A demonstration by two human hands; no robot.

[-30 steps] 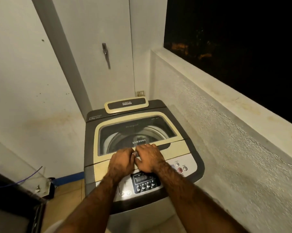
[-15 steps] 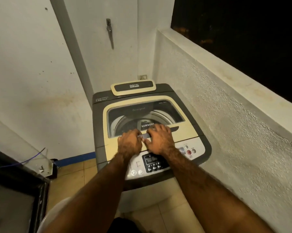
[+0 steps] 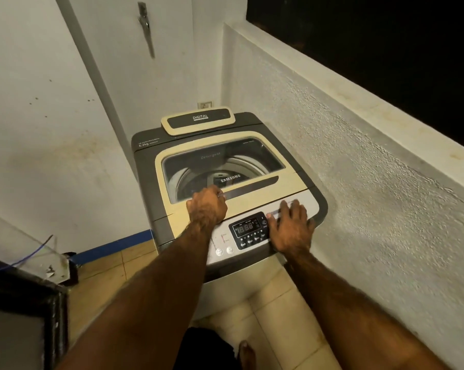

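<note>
A top-loading washing machine (image 3: 145, 166) stands in the corner, its cream lid (image 3: 273, 194) with a glass window lying flat. My left hand (image 3: 206, 206) has its fingers curled at the left end of the lid's dark handle recess (image 3: 252, 186). My right hand (image 3: 290, 228) lies flat with spread fingers on the right side of the control panel (image 3: 225, 241), covering the buttons there. The lit display (image 3: 245, 227) shows digits between my two hands.
A rough white parapet wall (image 3: 358, 169) runs along the right, dark night above it. A smooth wall with a metal latch (image 3: 145, 25) is behind the machine. A dark box (image 3: 20, 303) and a clear panel with a blue wire (image 3: 33, 252) sit left. My foot (image 3: 245, 353) is on tiled floor.
My right hand has left the lid handle and moved right and nearer, onto the control panel. My left hand stays at the handle. The view has moved closer to the machine.
</note>
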